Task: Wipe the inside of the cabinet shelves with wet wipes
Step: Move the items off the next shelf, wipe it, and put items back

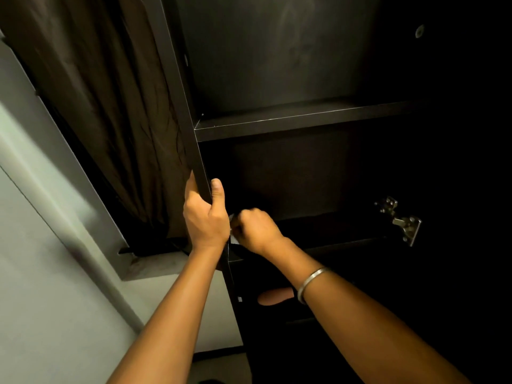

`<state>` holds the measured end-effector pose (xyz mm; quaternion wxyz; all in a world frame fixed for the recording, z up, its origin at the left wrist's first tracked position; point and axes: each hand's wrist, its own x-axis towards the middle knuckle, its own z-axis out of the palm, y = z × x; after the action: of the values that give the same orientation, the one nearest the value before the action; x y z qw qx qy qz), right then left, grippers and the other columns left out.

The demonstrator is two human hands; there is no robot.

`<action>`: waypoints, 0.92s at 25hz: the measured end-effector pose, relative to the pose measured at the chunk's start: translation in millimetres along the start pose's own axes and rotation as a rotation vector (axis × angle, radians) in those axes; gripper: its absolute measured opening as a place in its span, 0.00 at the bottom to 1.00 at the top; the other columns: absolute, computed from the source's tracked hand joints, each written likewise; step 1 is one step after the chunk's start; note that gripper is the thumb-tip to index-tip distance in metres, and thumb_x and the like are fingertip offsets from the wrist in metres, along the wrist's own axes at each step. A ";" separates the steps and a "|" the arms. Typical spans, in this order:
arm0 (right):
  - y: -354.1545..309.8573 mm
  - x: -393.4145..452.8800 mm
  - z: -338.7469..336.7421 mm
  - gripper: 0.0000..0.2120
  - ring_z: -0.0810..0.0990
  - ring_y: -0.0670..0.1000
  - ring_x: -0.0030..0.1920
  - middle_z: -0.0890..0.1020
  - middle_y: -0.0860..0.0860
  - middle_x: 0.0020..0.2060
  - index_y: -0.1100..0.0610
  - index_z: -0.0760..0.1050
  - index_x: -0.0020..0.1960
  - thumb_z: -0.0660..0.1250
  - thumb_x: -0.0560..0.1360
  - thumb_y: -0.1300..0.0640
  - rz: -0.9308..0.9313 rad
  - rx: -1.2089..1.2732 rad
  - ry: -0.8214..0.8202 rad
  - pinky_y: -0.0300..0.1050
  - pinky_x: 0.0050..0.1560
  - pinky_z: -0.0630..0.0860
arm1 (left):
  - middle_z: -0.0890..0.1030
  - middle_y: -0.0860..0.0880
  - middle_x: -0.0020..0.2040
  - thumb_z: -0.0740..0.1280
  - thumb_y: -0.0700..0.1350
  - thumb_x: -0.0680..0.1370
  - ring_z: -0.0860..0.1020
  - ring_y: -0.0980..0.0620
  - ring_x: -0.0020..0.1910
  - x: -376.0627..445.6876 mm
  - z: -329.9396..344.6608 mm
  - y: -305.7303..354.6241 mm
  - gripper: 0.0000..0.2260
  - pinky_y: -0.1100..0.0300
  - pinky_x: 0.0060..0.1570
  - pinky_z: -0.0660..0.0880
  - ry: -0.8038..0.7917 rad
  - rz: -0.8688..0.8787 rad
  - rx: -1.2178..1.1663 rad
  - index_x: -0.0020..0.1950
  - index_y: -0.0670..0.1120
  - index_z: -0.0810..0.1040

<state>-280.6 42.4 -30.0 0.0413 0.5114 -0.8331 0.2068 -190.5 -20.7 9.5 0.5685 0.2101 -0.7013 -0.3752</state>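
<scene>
A dark brown cabinet fills the head view, with its upper shelf (291,123) running across and a lower shelf (332,231) in deep shadow. My left hand (203,217) grips the cabinet's left side panel (177,92), thumb inside and fingers outside. Just to its right, my right hand (256,231) is curled round a white wet wipe (233,239), of which only a small corner shows, at the lower shelf's left inner corner against the side panel.
A metal door hinge (401,220) sticks out at the right of the lower compartment. A dark curtain (97,106) hangs left of the cabinet over a window ledge (155,267). Pale wall (41,300) lies below left. A silver bangle (310,284) is on my right wrist.
</scene>
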 end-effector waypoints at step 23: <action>-12.7 -65.9 -7.8 0.08 0.80 0.56 0.45 0.79 0.54 0.45 0.57 0.82 0.48 0.68 0.72 0.57 -0.116 0.192 -0.021 0.47 0.43 0.77 | 0.78 0.44 0.66 0.62 0.53 0.83 0.75 0.50 0.67 -6.8 -3.1 6.1 0.23 0.66 0.65 0.71 0.008 0.044 0.015 0.73 0.40 0.70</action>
<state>-239.5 95.4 -37.5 -0.0046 0.5626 -0.7787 0.2776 -184.9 -12.8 10.1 0.5779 0.2005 -0.7063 -0.3564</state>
